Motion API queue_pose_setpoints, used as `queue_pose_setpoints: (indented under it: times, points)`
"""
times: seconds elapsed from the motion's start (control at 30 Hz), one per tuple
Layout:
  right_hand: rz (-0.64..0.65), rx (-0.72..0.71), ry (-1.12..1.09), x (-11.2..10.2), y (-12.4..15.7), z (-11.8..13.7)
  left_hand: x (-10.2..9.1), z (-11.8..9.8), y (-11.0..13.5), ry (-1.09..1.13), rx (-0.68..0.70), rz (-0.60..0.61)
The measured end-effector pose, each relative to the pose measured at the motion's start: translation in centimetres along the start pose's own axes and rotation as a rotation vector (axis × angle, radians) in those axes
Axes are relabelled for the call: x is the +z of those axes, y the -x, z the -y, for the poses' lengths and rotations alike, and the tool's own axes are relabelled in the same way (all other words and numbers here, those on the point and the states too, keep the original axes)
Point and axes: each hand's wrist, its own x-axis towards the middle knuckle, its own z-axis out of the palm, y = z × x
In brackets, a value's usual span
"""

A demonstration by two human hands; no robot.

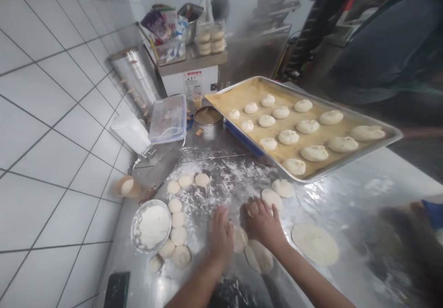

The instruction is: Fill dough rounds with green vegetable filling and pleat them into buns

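2 hands: L hand (221,235) open, fingers flat by dough ball (240,239); R hand (264,222) half-curled, hold unclear; patchy flour (224,179) on steel table (332,206), so dough could stick

Cream dough rounds (178,235) are showing against the flour-streaked grey steel bench (346,197), yellow parchment (242,98) is glowing warmly, and white wall tiles (51,128) are forming a grid of dark grout lines.

A baking tray (360,159) sits near a white tiled wall (51,114).
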Motion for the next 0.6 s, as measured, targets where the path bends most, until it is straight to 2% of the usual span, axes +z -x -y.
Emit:
queue_pose_setpoints:
  times: [0.1, 0.17, 0.23, 0.27, 0.33, 0.47, 0.53, 0.6]
  points:
    - [0.030, -0.073, -0.099, 0.1, -1.6, 0.7, -2.7, 1.2, -7.8, -0.092, 0.031, -0.101]
    - [0.028, -0.092, -0.187, 0.4, -3.4, 1.7, -4.1, 2.2, -12.5, -0.225, 0.078, -0.088]
    - [-0.003, -0.087, -0.272, 0.7, -5.4, 2.5, -4.6, 2.9, -15.1, -0.276, 0.122, -0.044]
    - [-0.022, -0.084, -0.312, 0.8, -6.4, 2.7, -4.5, 3.1, -15.3, -0.294, 0.142, -0.020]
    - [-0.055, -0.080, -0.385, 0.8, -8.2, 2.7, -4.0, 3.2, -13.8, -0.308, 0.167, 0.014]
    - [-0.018, -0.151, -0.484, 0.9, -12.1, 3.2, -3.5, 3.6, -6.8, -0.350, 0.114, 0.008]
    - [0.036, -0.231, -0.504, 1.4, -14.2, 5.0, -3.9, 3.9, -3.7, -0.370, 0.042, -0.032]
    - [0.087, -0.329, -0.509, 2.2, -16.4, 8.1, -4.4, 4.2, -1.9, -0.389, -0.039, -0.105]
